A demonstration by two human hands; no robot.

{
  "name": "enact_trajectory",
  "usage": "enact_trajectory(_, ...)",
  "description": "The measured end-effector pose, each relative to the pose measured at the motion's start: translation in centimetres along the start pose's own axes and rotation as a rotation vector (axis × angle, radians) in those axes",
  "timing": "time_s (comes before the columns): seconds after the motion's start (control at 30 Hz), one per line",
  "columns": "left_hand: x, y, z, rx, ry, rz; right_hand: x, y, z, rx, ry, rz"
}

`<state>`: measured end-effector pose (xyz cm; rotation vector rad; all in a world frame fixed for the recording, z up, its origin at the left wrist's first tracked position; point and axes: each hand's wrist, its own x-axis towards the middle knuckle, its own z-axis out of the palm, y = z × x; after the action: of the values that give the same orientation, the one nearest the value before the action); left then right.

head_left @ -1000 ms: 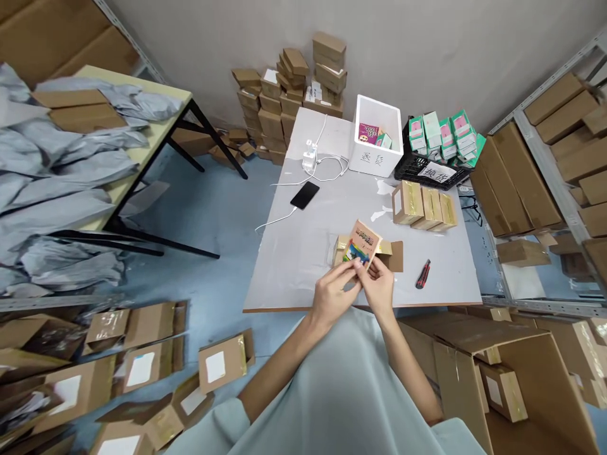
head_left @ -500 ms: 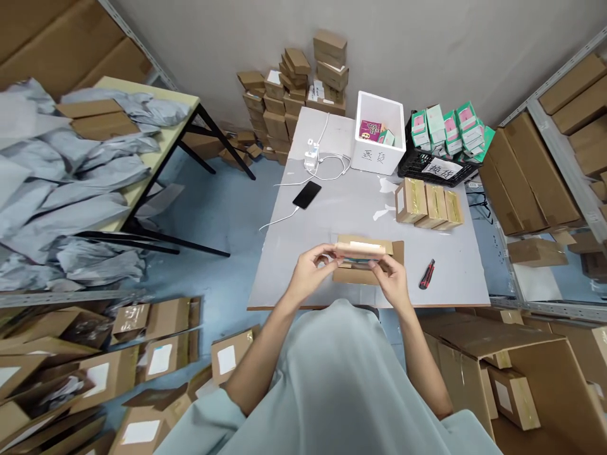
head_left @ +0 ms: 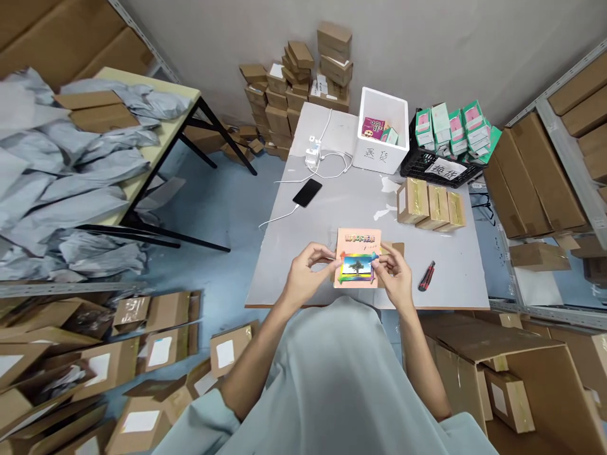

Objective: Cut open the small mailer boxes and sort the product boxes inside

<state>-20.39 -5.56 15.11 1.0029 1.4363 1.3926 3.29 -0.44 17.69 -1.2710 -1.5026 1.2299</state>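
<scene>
Between my hands is a pink book (head_left: 356,243) with a tree picture and rainbow-coloured frame on its cover, its front facing me. My left hand (head_left: 310,268) pinches the left edge, thumb on the cover. On the opposite edge my right hand (head_left: 392,273) is closed in the same way. Behind the book lies a small open cardboard box (head_left: 397,248), mostly covered by it. A red and black box cutter (head_left: 427,276) rests on the table to the right of my right hand.
On the grey table (head_left: 284,253) are a black phone (head_left: 308,193) on a cable, three taped boxes (head_left: 429,203), a white foam bin (head_left: 379,155) and a black crate (head_left: 439,170) of green-pink boxes. A large open carton (head_left: 512,338) stands at lower right; grey parcels (head_left: 80,170) fill the left table.
The book has been tilted up from nearly edge-on, so its front cover now faces me. Both hands still hold its sides, and it hides more of the open box.
</scene>
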Motion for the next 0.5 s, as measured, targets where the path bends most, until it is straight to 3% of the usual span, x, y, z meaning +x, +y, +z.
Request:
enact_trajectory(0.27,0.6,-0.1,-1.1,-0.05,-0.172,-0.11,-0.1,-0.8,-0.3,0.03,-0.008,0.221)
enact_trajectory(0.4,0.8,-0.7,-1.1,-0.103,-0.141,-0.201,-0.2,-0.9,0.0,0.059,-0.1,0.297)
enact_trajectory(0.5,0.8,-1.0,-1.1,-0.122,-0.108,-0.297,-0.5,-0.8,1.0,0.076,-0.08,0.302)
